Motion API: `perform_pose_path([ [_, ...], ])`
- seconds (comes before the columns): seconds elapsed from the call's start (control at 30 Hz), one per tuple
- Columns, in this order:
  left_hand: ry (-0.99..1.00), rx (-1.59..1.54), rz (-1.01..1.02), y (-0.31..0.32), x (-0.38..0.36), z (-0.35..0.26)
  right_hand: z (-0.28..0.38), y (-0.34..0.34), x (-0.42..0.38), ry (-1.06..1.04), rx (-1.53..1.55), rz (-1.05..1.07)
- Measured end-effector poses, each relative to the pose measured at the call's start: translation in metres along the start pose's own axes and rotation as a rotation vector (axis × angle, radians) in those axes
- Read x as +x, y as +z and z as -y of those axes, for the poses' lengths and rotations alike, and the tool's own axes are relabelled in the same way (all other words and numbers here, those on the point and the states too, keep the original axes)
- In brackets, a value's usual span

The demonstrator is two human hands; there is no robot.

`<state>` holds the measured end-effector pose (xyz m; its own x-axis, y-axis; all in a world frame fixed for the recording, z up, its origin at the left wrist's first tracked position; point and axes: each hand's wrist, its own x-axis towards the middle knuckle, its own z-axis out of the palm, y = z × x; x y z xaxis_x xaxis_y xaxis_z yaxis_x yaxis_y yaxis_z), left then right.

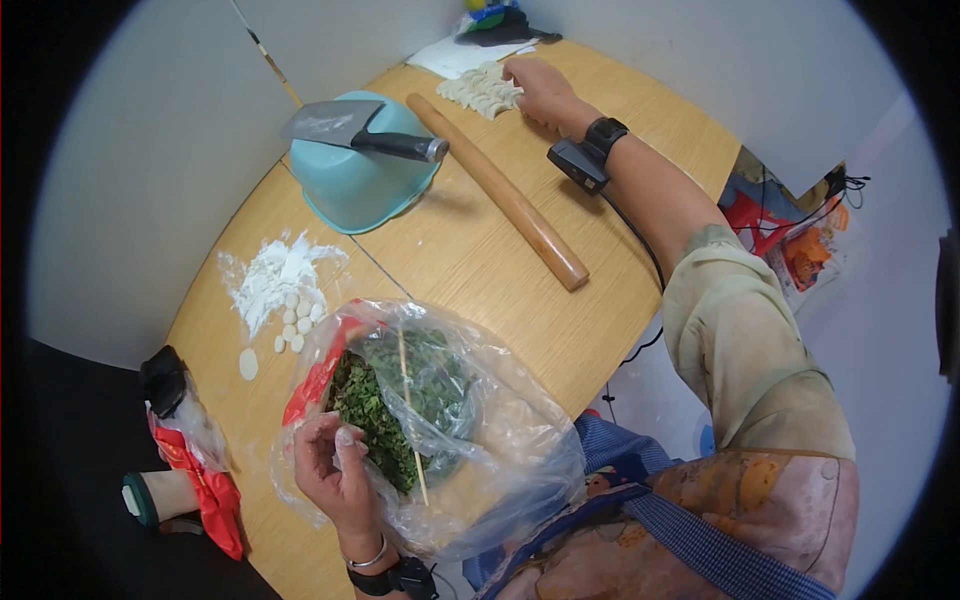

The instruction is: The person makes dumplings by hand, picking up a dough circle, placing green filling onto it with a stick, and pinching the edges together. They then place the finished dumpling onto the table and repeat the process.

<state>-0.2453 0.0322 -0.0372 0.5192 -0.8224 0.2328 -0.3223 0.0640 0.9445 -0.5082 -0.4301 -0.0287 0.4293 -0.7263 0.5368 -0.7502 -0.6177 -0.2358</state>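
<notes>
Two hands: left hand (335,465), at 7 o'clock, fingers curled, pinching the rim of the plastic bag (500,420) of chopped greens (400,405); right hand (540,90), at 12 o'clock, resting spread on dumplings (480,90). Rolling pin (495,190) lies between.

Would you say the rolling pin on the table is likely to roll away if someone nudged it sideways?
Probably yes: the rolling pin is a smooth, round wooden cylinder lying free on the flat table, with nothing against its sides. It looks stiff and solid, so it should lift without bending. Pushed along its length, it would more likely slide.
</notes>
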Motion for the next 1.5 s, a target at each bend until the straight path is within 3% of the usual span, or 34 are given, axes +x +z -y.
perform_pose_path([
  [0.23, 0.045, 0.033, 0.010, 0.001, 0.000, -0.003, 0.001, 0.001, -0.009, -0.046, -0.108, -0.056],
  [0.3, 0.050, 0.044, 0.014, 0.002, 0.000, -0.005, 0.009, 0.000, -0.015, -0.170, -0.034, -0.216],
  [0.4, 0.105, 0.047, 0.023, 0.004, 0.002, -0.003, 0.030, -0.020, -0.019, -0.173, -0.025, -0.161],
  [0.57, 0.109, 0.025, 0.023, 0.002, 0.001, 0.000, 0.103, -0.064, -0.067, -0.317, 0.230, -0.274],
  [0.7, 0.177, 0.050, 0.036, 0.006, 0.000, -0.001, 0.189, -0.077, -0.113, -0.535, 0.495, -0.202],
  [0.77, 0.213, 0.037, 0.040, 0.007, 0.002, 0.002, 0.222, -0.072, -0.127, -0.533, 0.466, -0.021],
  [1.0, 0.214, 0.076, 0.028, 0.003, 0.001, -0.004, 0.251, 0.003, -0.125, -0.436, 0.653, -0.054],
  [1.07, 0.213, 0.086, 0.037, 0.005, 0.002, -0.005, 0.254, 0.011, -0.131, -0.372, 0.728, 0.158],
  [1.17, 0.218, 0.106, 0.057, 0.008, 0.001, -0.001, 0.254, 0.025, -0.144, -0.457, 0.641, 0.205],
  [1.37, 0.198, 0.228, 0.051, 0.016, -0.004, -0.008, 0.254, 0.025, -0.147, -0.426, 0.658, 0.206],
  [1.5, 0.145, 0.130, 0.028, 0.021, 0.001, -0.011, 0.254, 0.026, -0.147, -0.409, 0.645, 0.161],
])
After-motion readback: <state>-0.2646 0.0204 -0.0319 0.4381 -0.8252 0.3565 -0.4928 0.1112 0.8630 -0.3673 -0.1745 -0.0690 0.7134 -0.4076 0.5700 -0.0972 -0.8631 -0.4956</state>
